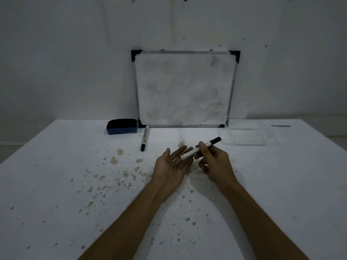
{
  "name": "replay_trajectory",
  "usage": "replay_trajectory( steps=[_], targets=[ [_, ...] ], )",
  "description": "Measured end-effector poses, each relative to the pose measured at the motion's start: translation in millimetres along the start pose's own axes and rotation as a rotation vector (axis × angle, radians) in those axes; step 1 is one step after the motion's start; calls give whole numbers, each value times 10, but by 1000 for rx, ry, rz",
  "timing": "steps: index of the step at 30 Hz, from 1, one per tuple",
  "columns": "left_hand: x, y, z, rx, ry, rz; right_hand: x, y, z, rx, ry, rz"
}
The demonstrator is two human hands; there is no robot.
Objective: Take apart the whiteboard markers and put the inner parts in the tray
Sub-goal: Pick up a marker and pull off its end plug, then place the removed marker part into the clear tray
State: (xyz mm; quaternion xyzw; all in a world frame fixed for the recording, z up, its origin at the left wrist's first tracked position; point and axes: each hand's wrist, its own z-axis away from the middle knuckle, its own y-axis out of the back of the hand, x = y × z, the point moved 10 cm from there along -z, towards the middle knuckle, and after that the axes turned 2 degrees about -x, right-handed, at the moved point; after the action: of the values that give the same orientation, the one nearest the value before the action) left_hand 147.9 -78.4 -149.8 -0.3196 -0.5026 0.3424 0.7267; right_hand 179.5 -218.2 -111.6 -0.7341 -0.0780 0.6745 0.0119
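Right hand (212, 162) grips a white, black-capped marker (200, 148); its pale end rests over the spread, empty left hand (171, 165).

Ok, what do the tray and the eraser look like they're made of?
The tray looks like thin clear plastic, glossy: the white table shows straight through it and only its rim catches light. The eraser seems to have a blue hard-plastic body, smooth, with a darker matte pad on top, probably felt; the dim light leaves that open.

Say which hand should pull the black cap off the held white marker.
Probably left: the left hand is open and empty, while the right hand grips the white marker mid-barrel.
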Motion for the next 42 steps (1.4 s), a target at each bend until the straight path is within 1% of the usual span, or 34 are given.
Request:
replay_trajectory(
  steps=[2,3,4,5,6,7,8,11,13,16,18,20,22,26,28,30,32,34,36,37,39,42],
  targets=[
    [-97,-48,-29,-59,43,52,-175,26,44,43,152,73],
    [-136,-66,-41,-79,65,43,-285,17,90,65,252,155],
    [-166,-70,-50,-95,92,10,-348,-60,152,46,345,259],
    [-196,-65,-59,-109,123,-30,-345,-196,224,-13,411,382],
    [-213,-60,-52,-114,148,-64,-289,-343,293,-83,437,504],
    [-208,-38,-48,-101,150,-90,-242,-436,338,-113,438,583],
    [-180,-7,-57,-81,132,-110,-244,-452,353,-103,442,590],
    [-76,-14,-64,-97,68,-113,-414,-289,337,18,492,480],
    [-55,-13,-91,-101,51,-183,-481,-133,288,87,466,437],
    [-40,-15,-117,-130,60,-414,-421,73,174,145,330,373],
    [3,-34,-131,-187,37,-529,-304,160,79,129,198,207],
    [73,-41,-126,-227,-16,-582,-230,240,30,129,110,23],
    [161,-17,-115,-219,-77,-644,-234,301,34,157,99,-49],
    [479,-16,-23,-170,-245,-950,-323,417,76,188,123,-115],
    [670,4,80,-133,-360,-1085,-357,466,89,160,110,-120],
    [802,51,236,-58,-519,-1197,-361,474,104,102,87,-108],
    [867,118,410,61,-681,-1258,-328,423,129,55,69,-18],
    [874,158,514,122,-755,-1255,-262,327,172,53,87,191],
    [868,150,548,133,-794,-1295,-237,182,231,72,182,504],
    [856,141,548,138,-804,-1344,-245,86,268,74,243,622],
    [831,143,545,140,-813,-1415,-225,-81,321,52,328,753],
    [834,165,541,131,-823,-1410,-186,-170,351,63,394,918]
  ],
)
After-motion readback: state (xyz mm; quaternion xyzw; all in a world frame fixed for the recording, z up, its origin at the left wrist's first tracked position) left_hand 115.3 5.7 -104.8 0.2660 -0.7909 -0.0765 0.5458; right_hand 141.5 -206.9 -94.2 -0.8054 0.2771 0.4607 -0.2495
